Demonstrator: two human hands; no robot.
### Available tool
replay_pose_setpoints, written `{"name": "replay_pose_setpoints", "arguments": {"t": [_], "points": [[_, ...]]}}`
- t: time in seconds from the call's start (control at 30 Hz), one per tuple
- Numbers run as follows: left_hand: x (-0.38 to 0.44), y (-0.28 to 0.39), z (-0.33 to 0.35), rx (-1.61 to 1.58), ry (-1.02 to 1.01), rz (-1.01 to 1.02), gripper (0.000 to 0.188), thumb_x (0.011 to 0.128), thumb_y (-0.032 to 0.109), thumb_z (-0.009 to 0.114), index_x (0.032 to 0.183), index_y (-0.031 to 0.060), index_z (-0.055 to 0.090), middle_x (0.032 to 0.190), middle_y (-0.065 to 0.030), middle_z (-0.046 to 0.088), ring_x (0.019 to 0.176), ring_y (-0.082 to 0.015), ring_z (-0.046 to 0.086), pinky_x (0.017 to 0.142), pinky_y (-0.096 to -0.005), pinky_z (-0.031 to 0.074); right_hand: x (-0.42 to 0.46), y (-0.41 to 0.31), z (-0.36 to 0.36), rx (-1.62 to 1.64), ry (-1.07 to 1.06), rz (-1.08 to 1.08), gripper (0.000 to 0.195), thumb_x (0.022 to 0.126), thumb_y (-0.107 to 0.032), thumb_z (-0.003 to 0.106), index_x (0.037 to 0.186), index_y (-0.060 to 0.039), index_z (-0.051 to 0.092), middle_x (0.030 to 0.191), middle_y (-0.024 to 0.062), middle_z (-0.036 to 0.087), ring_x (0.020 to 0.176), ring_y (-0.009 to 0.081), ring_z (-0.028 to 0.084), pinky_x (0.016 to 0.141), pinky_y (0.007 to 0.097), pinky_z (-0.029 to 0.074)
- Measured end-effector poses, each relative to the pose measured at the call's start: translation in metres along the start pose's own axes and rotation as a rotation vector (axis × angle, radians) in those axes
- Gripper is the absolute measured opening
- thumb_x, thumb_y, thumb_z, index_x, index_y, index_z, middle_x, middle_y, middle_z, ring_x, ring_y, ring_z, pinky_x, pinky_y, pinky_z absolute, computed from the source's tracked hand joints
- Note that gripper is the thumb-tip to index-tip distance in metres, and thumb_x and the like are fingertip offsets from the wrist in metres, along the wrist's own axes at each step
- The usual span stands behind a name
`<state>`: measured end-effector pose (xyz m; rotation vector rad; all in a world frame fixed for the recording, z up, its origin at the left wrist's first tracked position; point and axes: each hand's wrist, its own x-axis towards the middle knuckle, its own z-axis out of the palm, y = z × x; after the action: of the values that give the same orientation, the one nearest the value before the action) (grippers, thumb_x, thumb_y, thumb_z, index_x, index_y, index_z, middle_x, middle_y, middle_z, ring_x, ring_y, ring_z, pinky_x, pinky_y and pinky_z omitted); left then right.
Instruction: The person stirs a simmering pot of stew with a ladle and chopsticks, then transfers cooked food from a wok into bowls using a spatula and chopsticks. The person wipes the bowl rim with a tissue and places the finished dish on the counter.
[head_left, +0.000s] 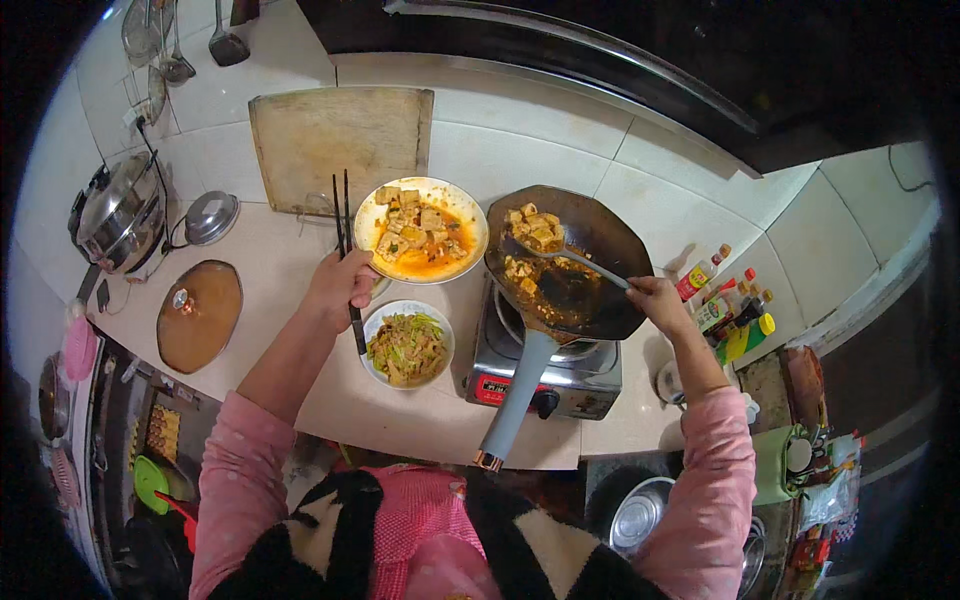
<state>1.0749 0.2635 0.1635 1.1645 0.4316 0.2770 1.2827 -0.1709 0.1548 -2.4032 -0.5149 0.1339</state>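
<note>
My left hand (343, 289) grips the rim of a white plate (480, 225) of tofu pieces in red-orange sauce, along with a pair of dark chopsticks (347, 217) that stick out past both sides of the hand. The handle of a metal spoon (604, 274) is in my right hand (658, 301); its bowl, under several tofu cubes (538, 227), is inside a dark wok (607, 232). The wok, with more tofu and sauce in it, sits on a gas stove (600, 382), its grey handle (517, 397) towards me. Below the plate stands a bowl of green vegetables and meat (406, 345).
A wooden cutting board (337, 146) leans on the tiled wall. Left are a glass lid (199, 319), a metal lid (211, 217) and a steel pot (124, 217). Sauce bottles (701, 277) stand right of the wok. The range hood (600, 60) overhangs the back; a metal basin (641, 514) is low right.
</note>
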Motion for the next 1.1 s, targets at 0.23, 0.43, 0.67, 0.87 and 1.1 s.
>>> {"name": "replay_pose_setpoints", "arguments": {"t": [0.23, 0.43, 0.67, 0.87, 1.1], "points": [[0.009, 0.001, -0.003, -0.009, -0.149, -0.038, 0.015, 0.086, 0.014, 0.053, 0.076, 0.0038, 0.049, 0.053, 0.0009, 0.040, 0.039, -0.0050, 0.030, 0.036, -0.0225, 0.025, -0.041, -0.032, -0.036, -0.065, 0.094, -0.021, 0.031, 0.082, -0.016, 0.063, 0.108, 0.0018, 0.062, 0.072, 0.0040, 0.061, 0.065, 0.0106, 0.053, 0.062, 0.0268, 0.044], [0.018, -0.015, 0.058, 0.045, -0.180, -0.136, 0.011, 0.084, 0.012, 0.054, 0.077, 0.0044, 0.050, 0.054, 0.0009, 0.041, 0.039, -0.0071, 0.029, 0.036, -0.0240, 0.023, -0.084, -0.126, -0.093, -0.212, 0.142, -0.074, 0.028, 0.084, -0.015, 0.060, 0.109, -0.0021, 0.063, 0.072, 0.0068, 0.063, 0.068, 0.0127, 0.058, 0.064, 0.0288, 0.046], [0.019, -0.032, 0.090, -0.005, -0.288, -0.254, 0.010, 0.081, 0.012, 0.055, 0.079, 0.0039, 0.049, 0.057, 0.0006, 0.041, 0.041, -0.0061, 0.030, 0.038, -0.0232, 0.024, -0.123, -0.184, -0.087, -0.785, 0.383, -0.194, 0.024, 0.080, -0.018, 0.061, 0.102, -0.0142, 0.066, 0.090, 0.0106, 0.065, 0.078, 0.0311, 0.061, 0.066, 0.0397, 0.049], [0.020, -0.035, 0.091, -0.030, -0.337, -0.266, 0.011, 0.082, 0.011, 0.055, 0.084, 0.0055, 0.045, 0.057, 0.0012, 0.040, 0.041, -0.0059, 0.030, 0.037, -0.0229, 0.023, -0.132, -0.168, -0.084, -0.806, 0.442, -0.191, 0.025, 0.080, -0.018, 0.061, 0.104, -0.0162, 0.067, 0.093, 0.0133, 0.065, 0.080, 0.0292, 0.063, 0.069, 0.0400, 0.049], [0.023, -0.035, 0.082, -0.056, -0.327, -0.252, 0.015, 0.081, 0.012, 0.057, 0.084, 0.0063, 0.044, 0.057, 0.0019, 0.037, 0.041, -0.0053, 0.028, 0.037, -0.0231, 0.023, -0.113, -0.117, -0.114, -0.055, 0.140, 0.039, 0.030, 0.084, -0.012, 0.059, 0.110, 0.0029, 0.060, 0.075, 0.0019, 0.060, 0.067, 0.0104, 0.052, 0.063, 0.0269, 0.045]]}}
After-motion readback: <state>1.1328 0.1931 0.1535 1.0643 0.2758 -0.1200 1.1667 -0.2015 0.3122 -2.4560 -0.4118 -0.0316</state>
